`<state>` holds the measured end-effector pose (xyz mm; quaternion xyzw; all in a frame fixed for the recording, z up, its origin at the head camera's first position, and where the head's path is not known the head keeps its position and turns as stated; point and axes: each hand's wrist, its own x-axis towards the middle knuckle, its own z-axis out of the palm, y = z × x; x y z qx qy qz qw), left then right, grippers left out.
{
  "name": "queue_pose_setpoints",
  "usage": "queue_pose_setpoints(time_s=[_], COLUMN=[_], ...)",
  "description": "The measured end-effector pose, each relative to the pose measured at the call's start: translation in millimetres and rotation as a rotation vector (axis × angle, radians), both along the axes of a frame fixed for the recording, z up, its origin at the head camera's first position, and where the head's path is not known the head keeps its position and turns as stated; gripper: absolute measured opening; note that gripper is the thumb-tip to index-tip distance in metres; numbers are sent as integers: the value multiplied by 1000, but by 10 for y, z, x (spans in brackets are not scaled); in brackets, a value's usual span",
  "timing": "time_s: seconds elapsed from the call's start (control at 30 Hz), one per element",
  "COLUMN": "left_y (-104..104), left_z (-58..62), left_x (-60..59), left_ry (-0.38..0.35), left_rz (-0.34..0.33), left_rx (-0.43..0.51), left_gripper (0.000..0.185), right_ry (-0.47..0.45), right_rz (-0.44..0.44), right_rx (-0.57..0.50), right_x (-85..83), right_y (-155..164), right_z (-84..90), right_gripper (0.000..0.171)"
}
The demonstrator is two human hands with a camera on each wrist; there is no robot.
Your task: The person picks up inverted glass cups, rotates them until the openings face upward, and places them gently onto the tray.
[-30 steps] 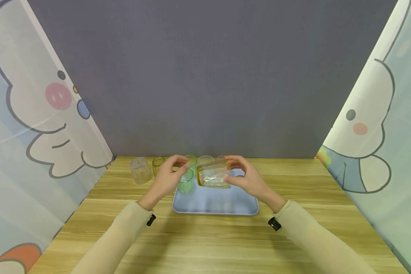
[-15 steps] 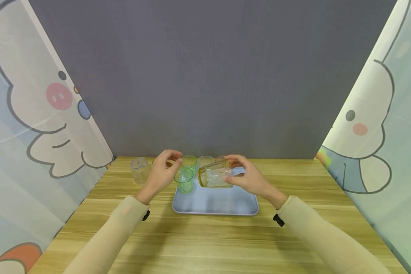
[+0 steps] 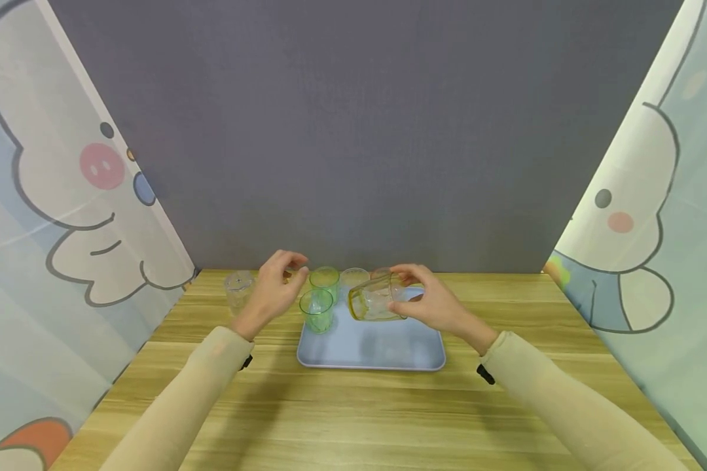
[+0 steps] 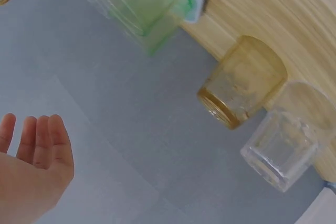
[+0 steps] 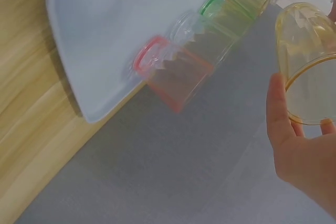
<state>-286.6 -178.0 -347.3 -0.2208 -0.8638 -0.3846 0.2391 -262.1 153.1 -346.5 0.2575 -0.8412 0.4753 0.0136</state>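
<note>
My right hand [image 3: 430, 304] holds a pale amber drinking glass [image 3: 374, 301] by its right end, tilted on its side over the blue tray [image 3: 371, 350]. The right wrist view shows the amber rim of that glass [image 5: 302, 27] between thumb and fingers. My left hand [image 3: 271, 288] holds nothing, its fingers loosely bent, at the left of the tray. In the left wrist view, another amber glass [image 4: 244, 80] and a clear glass [image 4: 286, 142] stand upside down; the left hand partly covers both in the head view.
Two green glasses [image 3: 317, 313] stand upright on the tray's left side, one behind the other. Behind the held glass are a clear glass [image 3: 353, 276] and a pink-red glass [image 5: 173, 72] along the back edge. A grey wall [image 3: 353, 163] rises behind the wooden table [image 3: 353, 418].
My left hand has moved left, away from the held glass and the green glasses, to in front of the other amber glass. My right hand and its glass have shifted slightly right.
</note>
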Motion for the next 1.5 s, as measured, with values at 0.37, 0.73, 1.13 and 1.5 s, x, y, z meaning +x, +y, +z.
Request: queue_pose_setpoints(time_s=[0.37, 0.73, 1.13, 1.5], left_y=[-98, -77, -103, -169], left_z=[-17, 4, -55, -89], left_x=[-111, -180, -271, -352], left_ry=[-3, -67, -10, -18], left_rz=[56, 101, 146, 206], left_rx=[-158, -241, -410, -510], left_gripper=[25, 30, 31, 33], right_ry=[3, 19, 99, 173], right_rz=[-49, -78, -138, -173], right_rx=[101, 156, 306, 376], right_x=[-26, -30, -29, -44], right_y=[52, 87, 122, 162], right_z=[31, 45, 24, 25], right_gripper=[67, 66, 70, 69])
